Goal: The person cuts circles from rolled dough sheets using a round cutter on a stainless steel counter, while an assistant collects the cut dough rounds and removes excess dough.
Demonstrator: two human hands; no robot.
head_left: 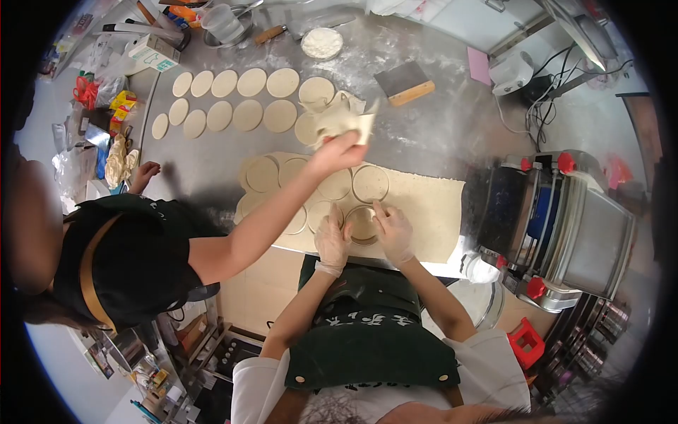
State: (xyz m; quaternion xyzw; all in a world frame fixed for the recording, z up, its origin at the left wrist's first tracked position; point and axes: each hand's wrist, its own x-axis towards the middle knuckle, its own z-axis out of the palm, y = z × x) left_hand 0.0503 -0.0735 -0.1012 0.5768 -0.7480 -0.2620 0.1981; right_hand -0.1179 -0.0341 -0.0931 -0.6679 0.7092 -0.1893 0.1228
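Note:
A round metal dough cutter (364, 241) stands on a flat sheet of dough (434, 212) at the table's near side. My left hand (332, 240), in a thin clear glove, holds the cutter's left side. On its right side, my gloved right hand (393, 232) has its fingers at the rim. Several circles are cut in the sheet to the left and above, among them a dough circle (371, 184) just beyond the cutter. A co-worker's hand (346, 148) grips crumpled dough scraps (346, 121), blurred by motion, above the far edge of the sheet.
Two rows of dough rounds (252, 83) lie on the steel table (417, 141). Farther back are a bowl of flour (322, 43) and a wooden-handled scraper (406, 83). A dough-rolling machine (551, 226) stands right. A co-worker in a black cap (134, 261) reaches in from the left.

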